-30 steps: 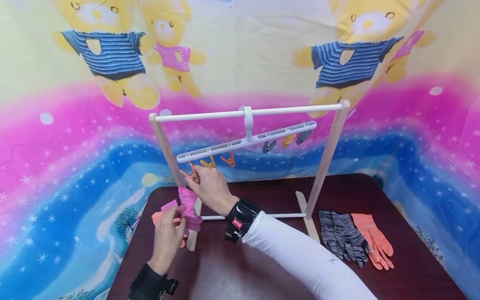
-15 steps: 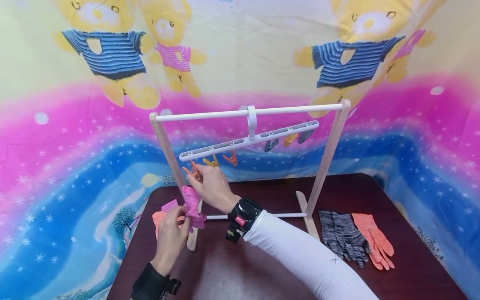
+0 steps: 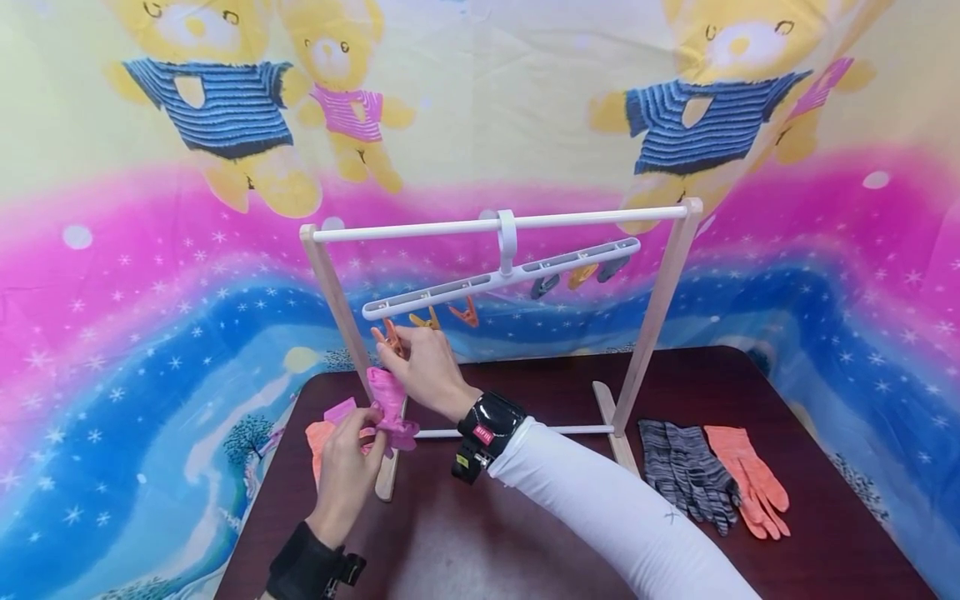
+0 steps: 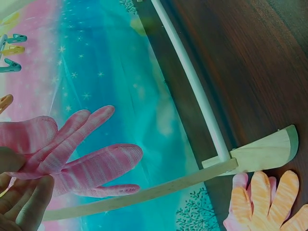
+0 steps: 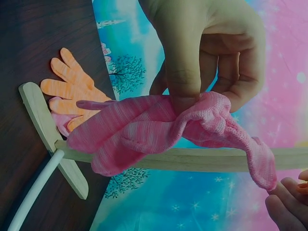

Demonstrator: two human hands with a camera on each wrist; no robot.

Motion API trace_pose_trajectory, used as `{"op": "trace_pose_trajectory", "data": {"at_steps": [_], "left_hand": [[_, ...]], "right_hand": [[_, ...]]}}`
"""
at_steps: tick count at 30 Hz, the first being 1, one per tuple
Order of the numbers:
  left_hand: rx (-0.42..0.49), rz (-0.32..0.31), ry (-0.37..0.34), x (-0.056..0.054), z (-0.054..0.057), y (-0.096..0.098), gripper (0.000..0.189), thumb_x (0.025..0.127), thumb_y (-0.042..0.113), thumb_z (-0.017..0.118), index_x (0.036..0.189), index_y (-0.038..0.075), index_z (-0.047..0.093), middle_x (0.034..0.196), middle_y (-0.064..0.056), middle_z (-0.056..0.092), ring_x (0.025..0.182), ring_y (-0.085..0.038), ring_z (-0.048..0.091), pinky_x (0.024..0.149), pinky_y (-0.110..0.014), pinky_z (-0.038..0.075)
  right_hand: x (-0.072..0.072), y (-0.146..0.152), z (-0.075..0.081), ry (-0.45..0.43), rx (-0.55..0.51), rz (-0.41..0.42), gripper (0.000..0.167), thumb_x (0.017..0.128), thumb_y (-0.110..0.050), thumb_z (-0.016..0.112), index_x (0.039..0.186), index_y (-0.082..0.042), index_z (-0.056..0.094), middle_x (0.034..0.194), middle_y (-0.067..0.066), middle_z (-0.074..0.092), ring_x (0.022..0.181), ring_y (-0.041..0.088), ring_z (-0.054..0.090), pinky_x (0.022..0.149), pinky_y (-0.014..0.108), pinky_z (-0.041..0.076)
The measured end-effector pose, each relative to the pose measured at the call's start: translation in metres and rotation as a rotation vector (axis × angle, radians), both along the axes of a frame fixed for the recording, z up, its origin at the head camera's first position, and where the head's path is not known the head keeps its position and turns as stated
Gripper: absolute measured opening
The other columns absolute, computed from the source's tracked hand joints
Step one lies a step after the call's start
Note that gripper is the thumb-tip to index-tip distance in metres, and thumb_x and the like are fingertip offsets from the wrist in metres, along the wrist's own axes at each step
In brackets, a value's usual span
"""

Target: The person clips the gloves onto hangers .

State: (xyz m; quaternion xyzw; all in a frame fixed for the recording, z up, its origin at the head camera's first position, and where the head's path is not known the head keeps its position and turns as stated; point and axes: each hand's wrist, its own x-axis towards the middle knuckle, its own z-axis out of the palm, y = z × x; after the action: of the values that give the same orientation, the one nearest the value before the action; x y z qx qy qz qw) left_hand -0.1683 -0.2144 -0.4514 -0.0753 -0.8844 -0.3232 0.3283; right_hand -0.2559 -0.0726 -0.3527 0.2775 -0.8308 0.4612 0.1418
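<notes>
A pink knit glove (image 3: pixel 387 396) hangs bunched in my left hand (image 3: pixel 347 467), whose thumb and fingertips pinch it. In the right wrist view that glove (image 5: pixel 144 127) droops on both sides of the pinch. My right hand (image 3: pixel 431 375) pinches an orange clothespin (image 3: pixel 392 340) under the low left end of a white clip hanger (image 3: pixel 465 289). The glove's upper end lies right by the right hand's fingertips; whether they grip it I cannot tell. The hanger hooks over the rack's white top bar (image 3: pixel 420 229) and tilts down to the left.
Further along the hanger are a yellow clothespin (image 3: pixel 426 319), an orange one (image 3: pixel 467 312), and grey and yellow ones at right. A grey-black glove (image 3: pixel 678 471) and an orange glove (image 3: pixel 750 483) lie right on the dark table (image 3: pixel 525 533). An orange glove (image 4: pixel 262 202) lies over pink fabric by the rack's left foot.
Both hands have shifted slightly right and up, carrying the pink glove and clothespin along. The hanger has slid a little right on the bar. The gloves on the right have not moved.
</notes>
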Motion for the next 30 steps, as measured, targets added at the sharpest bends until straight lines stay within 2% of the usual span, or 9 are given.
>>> {"op": "trace_pose_trajectory", "data": {"at_steps": [4, 11, 15, 21, 26, 30], "left_hand": [[0.003, -0.01, 0.014, 0.0, 0.0, 0.002, 0.027, 0.079, -0.009, 0.078, 0.099, 0.003, 0.065, 0.091, -0.01, 0.07, 0.085, -0.023, 0.071, 0.072, -0.04, 0.062], [-0.016, -0.007, 0.051, -0.001, 0.002, 0.003, 0.026, 0.078, -0.011, 0.077, 0.097, 0.002, 0.066, 0.088, -0.008, 0.069, 0.083, -0.021, 0.069, 0.07, -0.041, 0.061], [-0.016, -0.01, 0.055, -0.001, 0.004, 0.004, 0.026, 0.078, -0.01, 0.078, 0.097, 0.002, 0.066, 0.087, -0.008, 0.069, 0.083, -0.021, 0.069, 0.07, -0.042, 0.061], [-0.017, -0.008, 0.06, -0.001, 0.006, 0.005, 0.026, 0.077, -0.009, 0.079, 0.097, 0.001, 0.066, 0.087, -0.01, 0.069, 0.083, -0.024, 0.07, 0.071, -0.045, 0.061], [-0.007, -0.021, 0.061, -0.002, 0.008, 0.005, 0.028, 0.076, -0.01, 0.08, 0.099, 0.001, 0.066, 0.087, -0.01, 0.069, 0.081, -0.022, 0.069, 0.071, -0.042, 0.062], [-0.007, -0.026, 0.082, -0.003, 0.01, 0.006, 0.029, 0.076, -0.01, 0.08, 0.099, 0.001, 0.066, 0.085, -0.01, 0.067, 0.077, -0.018, 0.066, 0.069, -0.04, 0.062]], "right_hand": [[-0.001, 0.0, 0.001, -0.022, -0.022, 0.014, 0.02, 0.097, -0.022, 0.065, 0.097, -0.006, 0.076, 0.069, 0.005, 0.071, 0.048, 0.004, 0.045, 0.045, 0.017, 0.026], [0.001, 0.002, 0.003, -0.095, -0.074, 0.054, 0.025, 0.099, -0.023, 0.063, 0.111, -0.004, 0.076, 0.07, 0.009, 0.072, 0.046, 0.007, 0.042, 0.043, 0.018, 0.024], [0.001, 0.002, 0.004, -0.116, -0.09, 0.066, 0.027, 0.099, -0.023, 0.063, 0.114, -0.004, 0.075, 0.076, 0.012, 0.076, 0.047, 0.006, 0.044, 0.044, 0.018, 0.024], [0.001, 0.003, 0.004, -0.127, -0.105, 0.076, 0.025, 0.098, -0.021, 0.064, 0.113, -0.004, 0.076, 0.08, 0.012, 0.077, 0.051, 0.004, 0.048, 0.045, 0.018, 0.026], [0.002, 0.003, 0.004, -0.142, -0.122, 0.083, 0.025, 0.098, -0.02, 0.064, 0.113, -0.005, 0.076, 0.095, 0.012, 0.08, 0.059, 0.003, 0.059, 0.045, 0.018, 0.026], [0.001, 0.003, 0.005, -0.143, -0.135, 0.092, 0.025, 0.097, -0.02, 0.063, 0.113, -0.006, 0.076, 0.098, 0.013, 0.079, 0.057, 0.003, 0.058, 0.045, 0.019, 0.026]]}}
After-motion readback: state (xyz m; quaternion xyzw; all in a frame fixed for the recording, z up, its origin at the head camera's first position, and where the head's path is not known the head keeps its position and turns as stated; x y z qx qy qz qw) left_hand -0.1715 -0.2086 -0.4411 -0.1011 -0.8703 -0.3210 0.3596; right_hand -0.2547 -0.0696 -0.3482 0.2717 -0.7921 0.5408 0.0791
